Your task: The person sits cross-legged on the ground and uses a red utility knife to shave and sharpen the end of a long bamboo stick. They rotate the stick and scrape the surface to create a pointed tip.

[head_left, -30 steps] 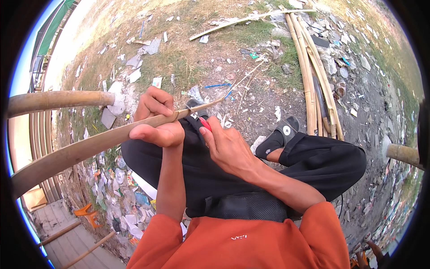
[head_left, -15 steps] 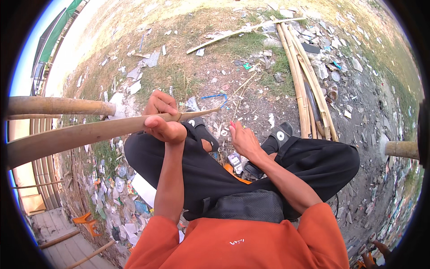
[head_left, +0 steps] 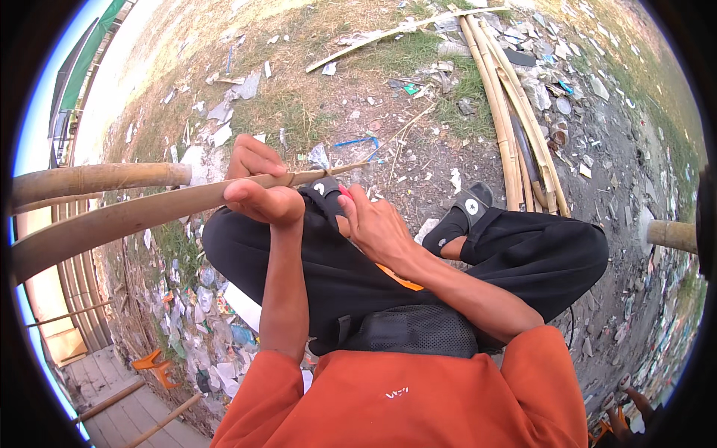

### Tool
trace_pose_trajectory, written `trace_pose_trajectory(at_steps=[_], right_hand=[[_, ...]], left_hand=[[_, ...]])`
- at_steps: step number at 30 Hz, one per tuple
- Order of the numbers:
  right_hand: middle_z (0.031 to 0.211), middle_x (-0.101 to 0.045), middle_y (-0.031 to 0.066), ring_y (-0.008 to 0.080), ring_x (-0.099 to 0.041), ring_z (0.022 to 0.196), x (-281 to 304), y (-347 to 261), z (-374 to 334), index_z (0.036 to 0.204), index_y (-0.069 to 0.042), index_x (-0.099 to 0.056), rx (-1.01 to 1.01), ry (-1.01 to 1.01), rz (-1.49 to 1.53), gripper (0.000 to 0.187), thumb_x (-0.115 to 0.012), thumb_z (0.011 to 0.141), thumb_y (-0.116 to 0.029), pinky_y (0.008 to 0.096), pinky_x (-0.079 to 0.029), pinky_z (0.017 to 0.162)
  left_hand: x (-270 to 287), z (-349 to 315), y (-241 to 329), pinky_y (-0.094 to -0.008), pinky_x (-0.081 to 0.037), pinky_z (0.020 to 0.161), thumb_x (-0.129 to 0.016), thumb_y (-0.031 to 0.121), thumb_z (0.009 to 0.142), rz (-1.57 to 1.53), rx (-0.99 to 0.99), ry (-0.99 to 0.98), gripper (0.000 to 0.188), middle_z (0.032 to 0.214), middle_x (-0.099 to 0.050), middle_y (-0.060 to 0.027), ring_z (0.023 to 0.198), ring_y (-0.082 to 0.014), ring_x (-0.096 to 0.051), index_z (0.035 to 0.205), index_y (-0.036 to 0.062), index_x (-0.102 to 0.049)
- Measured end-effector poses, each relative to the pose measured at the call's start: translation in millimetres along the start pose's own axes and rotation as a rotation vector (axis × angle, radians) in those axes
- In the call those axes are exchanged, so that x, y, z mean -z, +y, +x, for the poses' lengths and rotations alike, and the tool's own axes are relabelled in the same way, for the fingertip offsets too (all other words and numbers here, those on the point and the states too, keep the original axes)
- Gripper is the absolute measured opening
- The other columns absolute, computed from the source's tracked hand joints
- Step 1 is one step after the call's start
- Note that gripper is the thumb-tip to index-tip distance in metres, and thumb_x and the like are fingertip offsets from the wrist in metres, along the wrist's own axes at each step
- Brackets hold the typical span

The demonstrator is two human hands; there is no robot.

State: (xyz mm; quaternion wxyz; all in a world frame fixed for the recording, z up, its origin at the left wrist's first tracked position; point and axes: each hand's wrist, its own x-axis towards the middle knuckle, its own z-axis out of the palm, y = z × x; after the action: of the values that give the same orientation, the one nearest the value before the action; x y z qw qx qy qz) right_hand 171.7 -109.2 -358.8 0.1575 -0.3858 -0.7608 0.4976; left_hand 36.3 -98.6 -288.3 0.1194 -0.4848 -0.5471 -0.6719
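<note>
A long split bamboo strip [head_left: 142, 218] comes in from the left edge and narrows to a thin tip above my left sandal. My left hand [head_left: 263, 188] is wrapped around it near the narrow end, thumb along the lower side. Below the thin end, my right hand [head_left: 377, 228] is closed, its fingers pinched together. A small pinkish-red bit [head_left: 344, 193] shows at its fingertips; the rest of what it holds is hidden. I sit with bent legs in black trousers [head_left: 523, 246], a black sandal [head_left: 475, 207] on my right foot.
Bamboo poles [head_left: 515, 119] lie on the ground ahead to the right, with another strip [head_left: 388, 48] across the far side. Round bamboo posts stand at left [head_left: 104, 181] and right [head_left: 672, 235]. Litter [head_left: 202, 313] covers the ground at left. An orange object [head_left: 399, 278] lies between my legs.
My right hand has moved left and up, close under the bamboo's thin end. My left hand has shifted slightly left along with the strip, which sits a little higher at its tip.
</note>
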Motion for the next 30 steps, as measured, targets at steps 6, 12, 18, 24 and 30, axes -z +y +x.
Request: trace_pose_trajectory(at_steps=[6,12,18,24,30], right_hand=[[0.057,-0.055,0.0239,0.0455,-0.055,0.056,12.1,-9.0,0.7,0.092,-0.003,-0.043,0.140,0.110,0.113,0.024,-0.042,0.096,-0.027,0.0523,-0.042,0.048],[0.055,-0.054,0.0221,0.0434,-0.055,0.055,-6.4,3.0,12.2,0.093,-0.004,-0.043,0.227,0.124,0.065,0.022,-0.044,0.095,-0.026,0.0519,-0.042,0.049],[0.060,-0.057,0.0247,0.0467,-0.056,0.060,-19.1,40.0,21.5,0.094,-0.003,-0.047,0.098,0.097,-0.194,0.029,-0.042,0.095,-0.032,0.0539,-0.043,0.054],[0.065,-0.058,0.0249,0.0443,-0.058,0.067,10.3,41.8,20.7,0.098,-0.001,-0.050,-0.092,0.091,-0.109,0.037,-0.038,0.096,-0.035,0.0518,-0.044,0.061],[0.060,-0.054,0.0234,0.0432,-0.054,0.061,26.1,-15.1,10.1,0.097,0.000,-0.049,0.049,-0.060,0.229,0.032,-0.039,0.096,-0.031,0.0495,-0.038,0.056]], left_hand=[[-2.8,-8.2,2.6,-0.0249,-0.020,0.042,-0.021,0.064,0.091,0.020,-0.005,-0.035,0.072,0.049,-0.040,-0.0059,0.043,-0.0116,-0.032,0.051,0.0057,-0.037],[-2.2,-5.4,7.8,-0.0243,-0.023,0.049,-0.015,0.065,0.091,0.057,0.123,-0.030,0.070,0.050,-0.037,-0.0047,0.049,-0.0117,-0.031,0.053,0.0085,-0.032],[17.7,0.4,0.6,-0.0251,-0.028,0.048,-0.031,0.056,0.094,-0.091,0.084,-0.149,0.062,0.055,-0.039,-0.0039,0.050,-0.0116,-0.037,0.058,0.0053,-0.039],[20.9,14.0,7.4,-0.0266,-0.025,0.045,-0.045,0.049,0.093,-0.064,0.019,-0.446,0.058,0.055,-0.040,-0.0026,0.049,-0.0108,-0.038,0.056,0.0041,-0.039],[27.6,3.3,-9.1,-0.0236,-0.019,0.042,-0.048,0.032,0.093,-0.364,0.110,-0.251,0.050,0.051,-0.034,-0.0031,0.042,-0.0089,-0.027,0.052,0.0072,-0.035]])
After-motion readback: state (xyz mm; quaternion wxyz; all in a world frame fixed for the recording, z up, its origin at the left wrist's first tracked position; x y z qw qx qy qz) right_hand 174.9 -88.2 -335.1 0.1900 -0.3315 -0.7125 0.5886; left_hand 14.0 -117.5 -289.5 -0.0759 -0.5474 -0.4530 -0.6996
